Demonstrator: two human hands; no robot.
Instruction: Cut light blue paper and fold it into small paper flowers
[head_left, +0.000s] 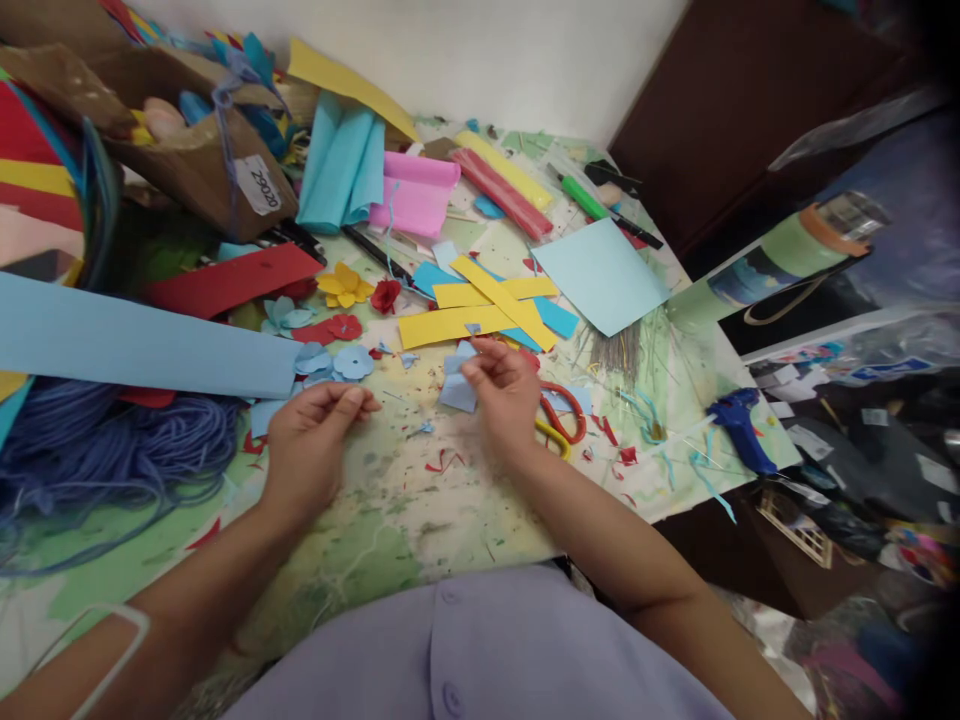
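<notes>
My left hand (pixel 311 445) is over the table with thumb and fingers pressed together; anything between the tips is too small or hidden to make out. Opposite it, my right hand (pixel 506 400) pinches at a small light blue paper piece (pixel 456 390), which lies partly under its fingertips. Beside that hand are scissors (pixel 574 412) with red and yellow handles, half covered by it. Near my left fingertips lie light blue paper flowers (pixel 352 363). A yellow paper flower (pixel 345 286) and a dark red one (pixel 386 296) sit farther back. Tiny blue scraps (pixel 426 427) are scattered between my hands.
Crossed yellow strips (pixel 465 325) lie ahead, with a pale blue sheet (pixel 604 275) to their right. A blue glue gun (pixel 742 428) rests at the right edge near a green bottle (pixel 780 260). Purple yarn (pixel 150 450) and a long blue strip (pixel 142 335) occupy the left.
</notes>
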